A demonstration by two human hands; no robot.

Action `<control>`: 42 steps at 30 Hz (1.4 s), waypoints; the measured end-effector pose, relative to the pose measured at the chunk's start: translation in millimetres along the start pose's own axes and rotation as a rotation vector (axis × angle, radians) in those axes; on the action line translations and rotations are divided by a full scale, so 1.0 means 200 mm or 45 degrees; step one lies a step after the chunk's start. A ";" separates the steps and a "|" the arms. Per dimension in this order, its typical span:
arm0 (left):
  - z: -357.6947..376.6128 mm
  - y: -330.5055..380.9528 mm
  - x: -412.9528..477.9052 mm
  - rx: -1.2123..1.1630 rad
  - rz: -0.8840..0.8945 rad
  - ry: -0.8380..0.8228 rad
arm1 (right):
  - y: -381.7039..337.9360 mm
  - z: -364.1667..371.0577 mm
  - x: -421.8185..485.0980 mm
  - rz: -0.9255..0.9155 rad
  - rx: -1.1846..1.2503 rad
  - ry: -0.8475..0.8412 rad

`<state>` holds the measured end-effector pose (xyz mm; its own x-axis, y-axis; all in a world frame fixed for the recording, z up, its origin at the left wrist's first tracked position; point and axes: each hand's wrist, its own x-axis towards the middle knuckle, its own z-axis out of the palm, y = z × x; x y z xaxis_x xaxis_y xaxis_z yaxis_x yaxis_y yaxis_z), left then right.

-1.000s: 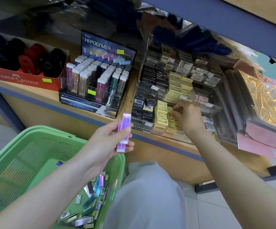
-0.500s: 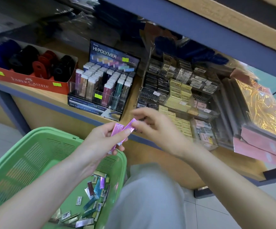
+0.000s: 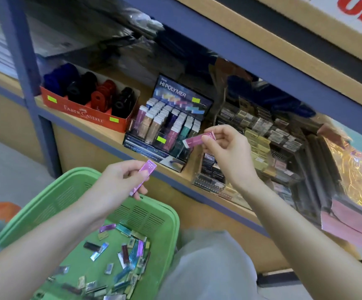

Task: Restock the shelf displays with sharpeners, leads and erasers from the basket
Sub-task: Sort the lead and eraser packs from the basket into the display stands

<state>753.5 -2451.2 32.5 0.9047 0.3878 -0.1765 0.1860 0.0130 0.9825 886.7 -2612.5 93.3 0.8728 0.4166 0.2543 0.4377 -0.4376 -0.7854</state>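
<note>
My left hand [image 3: 119,180] pinches a slim pink eraser pack [image 3: 143,179] above the green basket [image 3: 89,204]. At the front right corner of the black Hi-Polymer eraser display [image 3: 167,131], my right hand [image 3: 225,152] holds a second pink eraser pack [image 3: 197,139] level, close to the display's upright packs. Several loose shiny packs [image 3: 119,256] lie on the basket floor. To the right, a clear rack [image 3: 260,144] is stocked with small yellow and dark lead boxes. At the shelf's left, a red Faber-Castell box [image 3: 85,113] is filled with blue, black and red sharpeners.
The wooden shelf has a blue front edge [image 3: 102,139] and a blue post [image 3: 22,68] at left. An upper shelf [image 3: 262,50] hangs low above the displays. Pink and gold wrapped packs [image 3: 353,191] sit at far right. My grey-clad knee [image 3: 208,263] is beside the basket.
My right hand left the lead rack, took one pink pack from the left hand and carried it up to the eraser display. The left hand keeps the other pack.
</note>
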 end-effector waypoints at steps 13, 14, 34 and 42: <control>-0.23 -0.02 0.10 0.090 0.079 0.222 | -0.22 0.46 0.41 -0.271 -0.282 -0.068; -0.24 -0.03 0.11 0.078 0.079 0.239 | -0.21 0.49 0.43 -0.275 -0.354 -0.101; -0.36 -0.01 0.15 -0.256 0.047 0.404 | -0.18 0.74 0.50 -0.441 -0.986 -0.164; -0.39 -0.03 0.16 -0.148 0.128 0.449 | -0.27 0.67 0.19 -0.476 -0.437 -0.514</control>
<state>751.1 -2367.6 25.6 0.7247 0.6857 -0.0674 0.0403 0.0554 0.9976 867.9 -2466.1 69.9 0.5275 0.8278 0.1911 0.7990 -0.4069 -0.4427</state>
